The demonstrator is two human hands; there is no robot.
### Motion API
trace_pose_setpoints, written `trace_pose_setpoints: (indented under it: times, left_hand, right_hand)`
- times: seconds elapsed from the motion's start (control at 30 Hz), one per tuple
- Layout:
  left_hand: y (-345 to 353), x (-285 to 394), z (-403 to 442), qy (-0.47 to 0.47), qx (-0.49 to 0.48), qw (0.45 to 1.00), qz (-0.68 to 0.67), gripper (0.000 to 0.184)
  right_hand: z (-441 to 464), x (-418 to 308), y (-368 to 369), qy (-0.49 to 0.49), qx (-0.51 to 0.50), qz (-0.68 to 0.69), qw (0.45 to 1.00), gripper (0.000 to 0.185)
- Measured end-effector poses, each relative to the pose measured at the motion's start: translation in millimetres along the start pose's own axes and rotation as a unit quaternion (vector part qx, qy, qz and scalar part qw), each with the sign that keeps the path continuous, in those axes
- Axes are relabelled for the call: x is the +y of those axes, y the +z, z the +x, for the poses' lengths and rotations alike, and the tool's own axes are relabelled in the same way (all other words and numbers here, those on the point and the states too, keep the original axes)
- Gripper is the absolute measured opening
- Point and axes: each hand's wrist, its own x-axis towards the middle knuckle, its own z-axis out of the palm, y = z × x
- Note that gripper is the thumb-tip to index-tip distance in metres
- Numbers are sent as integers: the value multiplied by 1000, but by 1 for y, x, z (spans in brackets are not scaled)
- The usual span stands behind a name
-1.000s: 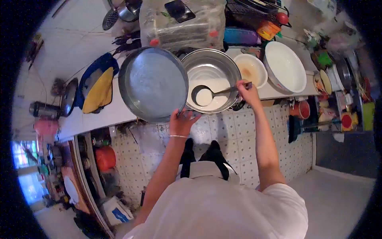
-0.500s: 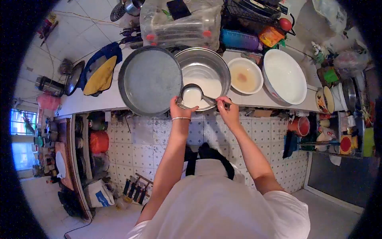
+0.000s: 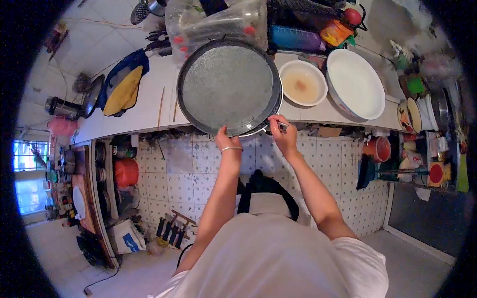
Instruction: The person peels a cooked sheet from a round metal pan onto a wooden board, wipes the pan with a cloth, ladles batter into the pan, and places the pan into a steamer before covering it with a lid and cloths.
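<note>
The left hand grips the near rim of the round pan, thumb on top, the other fingers mostly hidden; this hold seems to keep the pan level. The pan lies over the metal pot, whose rim shows along the right and near sides, so the pot probably bears some weight, though contact is unclear. The right hand pinches a handle beside the pan's near right edge, apparently to steady it; its far end is hidden. The white bowl sits just right, within easy reach.
</note>
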Motion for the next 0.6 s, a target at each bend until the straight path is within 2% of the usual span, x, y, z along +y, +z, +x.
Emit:
trace_pose_setpoints:
  times: [0.07,0.1,0.13,0.27,0.33,0.6]
  left_hand:
    - [-5,-4,2,109,-64,981,150,29]
    - [-2,-2,11,-22,-19,999,-40,32]
    - [-1,-1,16,-152,28,961,-228,36]
    - [-3,10,5,-162,14,960,-228,31]
    - [-9,13,2,-142,-10,957,-252,42]
    - [-11,25,-6,-150,-41,963,-218,45]
  right_hand:
    - [-2,0,-7,18,-17,5,1000,16]
    - [-3,2,-7,20,-15,5,1000,16]
    - [-4,4,-6,10,-7,20,1000,16]
    - [-4,-1,-11,-18,2,19,1000,16]
    - [-5,-1,-12,-16,-3,12,1000,16]
    - [-6,-11,-22,-4,-2,-17,1000,19]
